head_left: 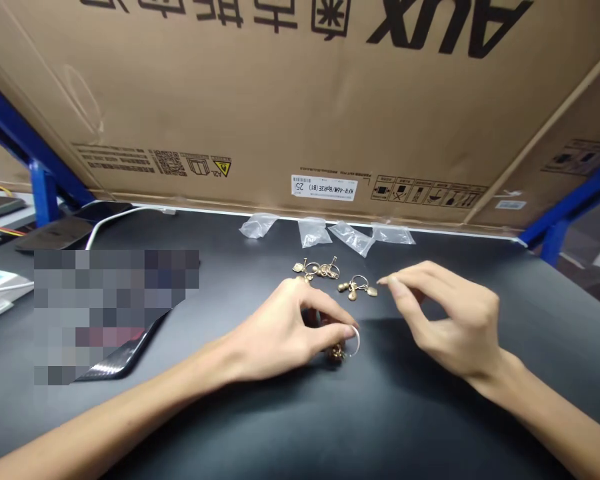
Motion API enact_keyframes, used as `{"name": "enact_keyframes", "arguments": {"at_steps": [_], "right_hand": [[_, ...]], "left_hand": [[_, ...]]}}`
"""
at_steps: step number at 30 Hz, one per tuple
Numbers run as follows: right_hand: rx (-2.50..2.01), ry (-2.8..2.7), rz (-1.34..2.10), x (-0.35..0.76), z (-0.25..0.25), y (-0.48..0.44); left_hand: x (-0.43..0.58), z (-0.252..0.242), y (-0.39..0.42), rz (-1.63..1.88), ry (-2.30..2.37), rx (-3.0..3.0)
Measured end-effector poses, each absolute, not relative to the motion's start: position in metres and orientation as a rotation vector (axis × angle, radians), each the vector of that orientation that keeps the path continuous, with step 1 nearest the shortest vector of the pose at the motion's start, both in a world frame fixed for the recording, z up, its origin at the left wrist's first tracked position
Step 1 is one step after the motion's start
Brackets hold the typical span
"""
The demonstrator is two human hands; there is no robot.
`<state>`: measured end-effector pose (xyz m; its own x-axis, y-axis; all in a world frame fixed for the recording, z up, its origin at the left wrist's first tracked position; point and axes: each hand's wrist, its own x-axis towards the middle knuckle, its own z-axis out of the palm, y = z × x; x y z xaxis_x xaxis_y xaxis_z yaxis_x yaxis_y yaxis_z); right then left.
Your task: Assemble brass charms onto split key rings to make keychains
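My left hand (285, 330) rests on the black tabletop (410, 427), its fingers curled around a small gold charm earring (337, 353) with a thin pale hoop (355, 341) showing past the fingertips. My right hand (445, 320) hovers to the right with nothing in it, thumb and fingers slightly apart. Its fingertips are nearest to a gold hoop earring with dangling charms (357, 289). Further back lies a tangled cluster of gold earrings (316, 269), just beyond my left fingertips.
Several small clear plastic bags (314, 232) lie along the table's far edge, in front of a large cardboard box (300, 113) leaning on a blue frame (43, 193). A white cable (125, 219) and a dark phone (123, 357) lie at the left, partly behind a pixelated patch.
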<state>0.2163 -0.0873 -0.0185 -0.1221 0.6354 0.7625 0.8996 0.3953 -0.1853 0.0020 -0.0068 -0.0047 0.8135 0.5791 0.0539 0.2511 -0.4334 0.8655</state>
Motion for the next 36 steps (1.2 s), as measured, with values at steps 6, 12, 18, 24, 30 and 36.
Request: {"name": "enact_keyframes", "arguments": {"at_steps": [6, 12, 18, 24, 30, 36], "right_hand": [[-1.569, -1.922, -0.182, 0.225, -0.027, -0.076], [-1.557, -2.205, -0.101, 0.227, -0.04, -0.069], [-1.662, -2.161, -0.123, 0.23, -0.04, -0.068], [-1.667, -2.126, -0.135, 0.229, -0.037, -0.07], [-1.699, -1.874, -0.043, 0.234, -0.031, -0.067], [-1.733, -1.766, -0.058, 0.246, -0.035, -0.06]], "left_hand": [[0.005, -0.019, 0.0, 0.482, 0.772, 2.282], [0.004, -0.03, 0.008, 0.517, 0.862, 2.519], [-0.002, -0.028, 0.019, 0.691, 0.888, 2.821], [-0.003, -0.024, 0.016, 0.319, 1.046, 3.006], [-0.002, -0.017, -0.001, 0.298, 1.195, 3.083], [-0.007, -0.004, 0.014, 0.758, 1.273, 2.649]]}}
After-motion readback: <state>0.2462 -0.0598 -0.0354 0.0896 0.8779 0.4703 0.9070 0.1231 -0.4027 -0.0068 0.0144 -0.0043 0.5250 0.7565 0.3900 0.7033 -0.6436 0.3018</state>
